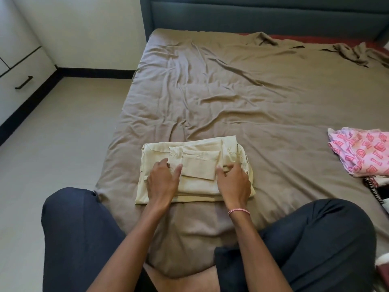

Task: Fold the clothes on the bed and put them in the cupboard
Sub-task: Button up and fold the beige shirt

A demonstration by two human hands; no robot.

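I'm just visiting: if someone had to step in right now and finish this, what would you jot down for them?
Left hand rests on the cream folded garment, grip unclear; right hand pinches a fold with its fingers.
Garment lies on the brown bedsheet, nearly folded.
Pink patterned cloth lies crumpled at the bed's right edge, unfolded.
To do: finish this fold, fold the pink one, carry both to the white cupboard.

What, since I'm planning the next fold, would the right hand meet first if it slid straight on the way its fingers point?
Likely the bunched far layers of the cream garment that the right hand lies on; beyond them only brown bedsheet shows.
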